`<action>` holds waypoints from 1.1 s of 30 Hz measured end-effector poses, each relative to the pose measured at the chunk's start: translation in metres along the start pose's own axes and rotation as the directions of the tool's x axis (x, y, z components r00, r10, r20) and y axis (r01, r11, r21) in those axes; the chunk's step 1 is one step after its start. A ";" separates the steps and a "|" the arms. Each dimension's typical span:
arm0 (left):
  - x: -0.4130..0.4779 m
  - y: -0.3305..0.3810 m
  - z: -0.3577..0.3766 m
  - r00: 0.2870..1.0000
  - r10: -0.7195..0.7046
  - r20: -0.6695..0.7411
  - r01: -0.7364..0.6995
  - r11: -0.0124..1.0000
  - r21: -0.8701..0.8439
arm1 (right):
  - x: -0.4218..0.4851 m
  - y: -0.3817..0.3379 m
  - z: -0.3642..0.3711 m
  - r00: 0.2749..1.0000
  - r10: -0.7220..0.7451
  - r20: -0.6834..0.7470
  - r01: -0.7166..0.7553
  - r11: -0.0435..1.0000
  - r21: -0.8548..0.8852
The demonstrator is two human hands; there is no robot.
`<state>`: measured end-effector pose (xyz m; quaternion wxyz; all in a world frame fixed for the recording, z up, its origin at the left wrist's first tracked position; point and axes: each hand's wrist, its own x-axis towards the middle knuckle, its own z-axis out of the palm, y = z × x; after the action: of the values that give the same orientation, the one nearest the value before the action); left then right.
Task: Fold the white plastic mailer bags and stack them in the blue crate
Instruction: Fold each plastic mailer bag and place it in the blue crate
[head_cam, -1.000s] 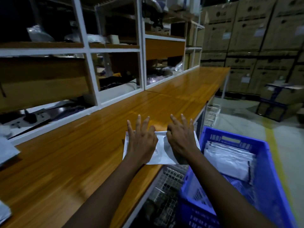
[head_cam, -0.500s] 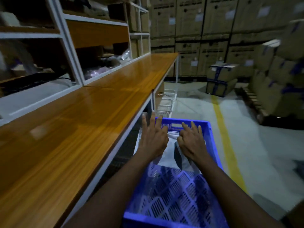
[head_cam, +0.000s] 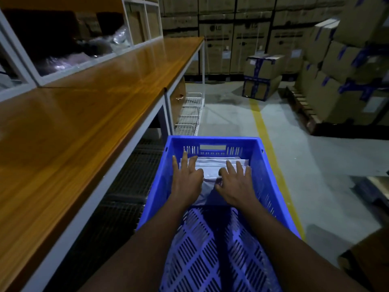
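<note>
Centre frame, in the blue crate (head_cam: 212, 141), whose near floor lies bare, the left hand (head_cam: 186, 179) and right hand (head_cam: 235, 185) press flat, fingers spread and gripping nothing, on the folded white mailer bags (head_cam: 212, 166) stacked at its far end, so much room seems left.

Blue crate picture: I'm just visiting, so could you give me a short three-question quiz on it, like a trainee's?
1. True or false: the blue crate is empty.
2. The left hand and right hand: A) grip the crate's rim, B) lie spread on the white mailer bags, C) hang at the person's sides.
3. On which side of the crate, the person's left or right, stands the wooden bench?
Key: 1 false; 2 B; 3 left.
</note>
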<state>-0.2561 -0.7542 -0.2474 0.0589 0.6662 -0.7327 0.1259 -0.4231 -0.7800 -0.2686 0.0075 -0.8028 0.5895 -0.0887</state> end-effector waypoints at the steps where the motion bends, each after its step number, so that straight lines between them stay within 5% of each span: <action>1: 0.003 0.001 0.007 1.000 0.000 0.002 0.000 1.000 -0.029 | 0.001 0.002 0.007 1.000 -0.001 -0.012 0.000 1.000 -0.027; 6: 0.011 0.007 0.022 0.999 0.033 -0.019 -0.035 0.996 -0.086 | 0.009 0.010 0.023 0.998 0.036 -0.056 -0.042 0.992 -0.118; 10: 0.001 -0.001 0.041 0.980 0.127 0.155 -0.147 0.981 0.126 | 0.014 0.006 0.028 0.996 0.045 -0.076 -0.057 0.985 -0.164; 14: -0.008 -0.003 0.048 0.973 0.040 0.229 -0.089 0.974 0.206 | 0.008 0.011 0.043 0.997 -0.012 -0.081 -0.004 0.981 -0.193; 19: -0.004 0.000 0.057 0.983 -0.036 0.179 -0.004 0.976 0.216 | -0.002 0.018 0.058 0.996 -0.092 -0.009 0.089 0.977 -0.192; 33: -0.001 0.000 0.064 0.987 -0.040 0.153 -0.005 0.959 0.282 | 0.008 0.021 0.066 0.999 -0.019 -0.044 0.010 0.982 -0.190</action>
<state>-0.2503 -0.7702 -0.3090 -0.0936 0.6821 -0.7037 0.1754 -0.4306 -0.8000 -0.3349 -0.0832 -0.8020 0.5893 -0.0504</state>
